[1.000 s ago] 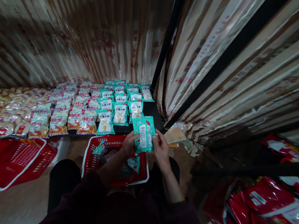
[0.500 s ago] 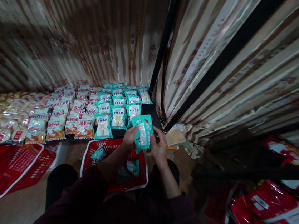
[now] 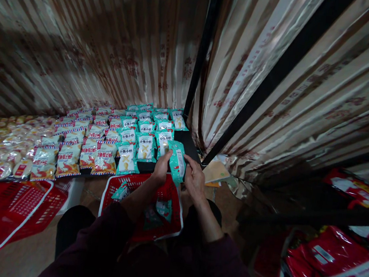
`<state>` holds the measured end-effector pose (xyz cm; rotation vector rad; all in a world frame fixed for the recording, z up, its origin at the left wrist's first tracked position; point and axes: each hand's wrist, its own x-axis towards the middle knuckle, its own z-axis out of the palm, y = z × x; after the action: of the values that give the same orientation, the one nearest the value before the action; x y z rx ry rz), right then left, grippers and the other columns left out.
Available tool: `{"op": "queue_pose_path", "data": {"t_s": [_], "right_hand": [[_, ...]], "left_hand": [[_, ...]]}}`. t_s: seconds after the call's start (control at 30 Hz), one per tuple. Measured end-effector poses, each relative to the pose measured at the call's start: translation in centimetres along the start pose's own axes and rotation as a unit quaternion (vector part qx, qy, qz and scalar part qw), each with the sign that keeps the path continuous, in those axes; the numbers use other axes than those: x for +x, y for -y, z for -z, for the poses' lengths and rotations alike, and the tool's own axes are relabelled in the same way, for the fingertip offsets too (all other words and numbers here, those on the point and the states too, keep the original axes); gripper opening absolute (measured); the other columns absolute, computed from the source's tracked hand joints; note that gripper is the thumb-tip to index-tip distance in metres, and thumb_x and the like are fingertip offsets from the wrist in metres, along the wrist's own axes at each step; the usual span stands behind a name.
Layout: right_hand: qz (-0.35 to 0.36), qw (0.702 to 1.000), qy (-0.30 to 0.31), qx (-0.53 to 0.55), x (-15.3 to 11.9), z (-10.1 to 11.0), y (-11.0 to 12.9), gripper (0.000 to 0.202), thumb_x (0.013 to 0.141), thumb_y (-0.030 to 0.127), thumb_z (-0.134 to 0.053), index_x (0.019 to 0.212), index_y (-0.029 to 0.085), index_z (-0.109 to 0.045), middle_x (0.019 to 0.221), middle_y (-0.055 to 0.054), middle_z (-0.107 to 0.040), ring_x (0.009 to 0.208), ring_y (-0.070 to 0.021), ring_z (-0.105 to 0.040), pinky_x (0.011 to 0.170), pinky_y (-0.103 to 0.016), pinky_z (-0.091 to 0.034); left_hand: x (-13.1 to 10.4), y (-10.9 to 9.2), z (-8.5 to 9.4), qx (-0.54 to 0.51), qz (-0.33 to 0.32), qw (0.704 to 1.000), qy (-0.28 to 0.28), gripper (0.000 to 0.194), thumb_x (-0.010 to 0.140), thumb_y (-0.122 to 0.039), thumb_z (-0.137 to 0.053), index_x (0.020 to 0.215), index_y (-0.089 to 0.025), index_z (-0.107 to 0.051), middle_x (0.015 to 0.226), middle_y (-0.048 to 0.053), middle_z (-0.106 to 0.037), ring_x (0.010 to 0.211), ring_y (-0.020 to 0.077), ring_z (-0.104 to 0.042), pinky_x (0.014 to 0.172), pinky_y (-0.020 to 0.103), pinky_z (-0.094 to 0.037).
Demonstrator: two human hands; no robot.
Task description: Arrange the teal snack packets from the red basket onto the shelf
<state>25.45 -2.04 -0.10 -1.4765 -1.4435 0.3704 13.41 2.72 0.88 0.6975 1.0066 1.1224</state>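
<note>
Between my two hands is a teal snack bag (image 3: 177, 161), its back with a pale label turned toward me. My left hand (image 3: 161, 167) is closed on its left edge, thumb on top. My right hand (image 3: 195, 177) pinches the right edge. Just beyond, rows of teal-and-white snack bags (image 3: 145, 146) stand on a black shelf (image 3: 185, 143). Below my forearms sits a red basket (image 3: 135, 178) with a white rim, holding several more teal bags (image 3: 163, 209); my left forearm hides part of it.
Orange-and-white snack bags (image 3: 68, 156) and round wrapped packs (image 3: 2, 168) fill the shelf's left side. Another red basket (image 3: 12, 212) lies at lower left. Large red bags (image 3: 334, 255) are at lower right. A black post (image 3: 239, 127) and pleated curtains (image 3: 132, 39) stand behind.
The teal bag has turned in my hands, so it now shows narrower and more edge-on. Both hands remain at nearly the same place above the basket.
</note>
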Motion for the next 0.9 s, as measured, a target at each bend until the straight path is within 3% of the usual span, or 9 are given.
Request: {"op": "queue_pose_path", "data": {"t_s": [0.1,0.4,0.63,0.77,0.9], "right_hand": [[-0.046,0.999,0.017,0.022,-0.1,0.3,0.6,0.043,0.090,0.032,-0.035,0.126,0.022,-0.056,0.123,-0.008,-0.063,0.113,-0.0231,-0.057,0.099,-0.042,-0.043],[-0.088,0.992,0.073,0.044,0.0,1.3,1.9,0.058,0.088,0.052,-0.043,0.135,0.019,-0.046,0.133,-0.012,-0.055,0.120,-0.0279,-0.054,0.101,-0.045,-0.042],[-0.112,0.989,0.095,0.015,0.0,1.4,1.9,0.065,0.076,0.038,-0.062,0.136,0.023,-0.042,0.127,-0.009,-0.060,0.109,-0.0279,-0.060,0.095,-0.045,-0.046],[-0.117,0.990,0.064,0.045,0.1,1.3,1.2,0.053,0.078,0.033,-0.055,0.130,0.021,-0.048,0.118,-0.008,-0.065,0.105,-0.0262,-0.062,0.093,-0.043,-0.047],[-0.166,0.977,0.017,0.135,0.2,1.0,0.0,0.047,0.078,0.039,-0.054,0.121,0.019,-0.055,0.108,-0.008,-0.068,0.096,-0.0260,-0.064,0.087,-0.042,-0.051]], "left_hand": [[-0.5,-0.4,-0.4,-0.022,0.026,0.999,0.023,0.055,0.070,-0.059,-0.062,0.101,-0.015,-0.066,0.098,0.009,-0.071,0.095,0.0249,-0.065,0.081,0.035,-0.051],[-1.0,-0.4,-0.9,0.016,0.000,0.999,0.051,0.040,0.074,-0.045,-0.057,0.102,-0.020,-0.067,0.122,0.009,-0.063,0.112,0.0264,-0.055,0.077,0.032,-0.049],[-1.0,-0.1,-0.9,0.024,-0.009,0.997,0.066,0.032,0.073,-0.038,-0.057,0.096,-0.019,-0.069,0.122,0.009,-0.062,0.113,0.0271,-0.055,0.077,0.033,-0.049],[-1.1,0.0,-0.9,0.047,-0.012,0.996,0.071,0.028,0.073,-0.030,-0.058,0.095,-0.018,-0.070,0.115,0.010,-0.065,0.109,0.0254,-0.057,0.078,0.032,-0.049],[-0.4,0.8,-0.4,0.121,0.011,0.992,0.029,0.025,0.072,-0.024,-0.060,0.094,-0.016,-0.070,0.102,0.009,-0.069,0.099,0.0216,-0.061,0.085,0.033,-0.048]]}}
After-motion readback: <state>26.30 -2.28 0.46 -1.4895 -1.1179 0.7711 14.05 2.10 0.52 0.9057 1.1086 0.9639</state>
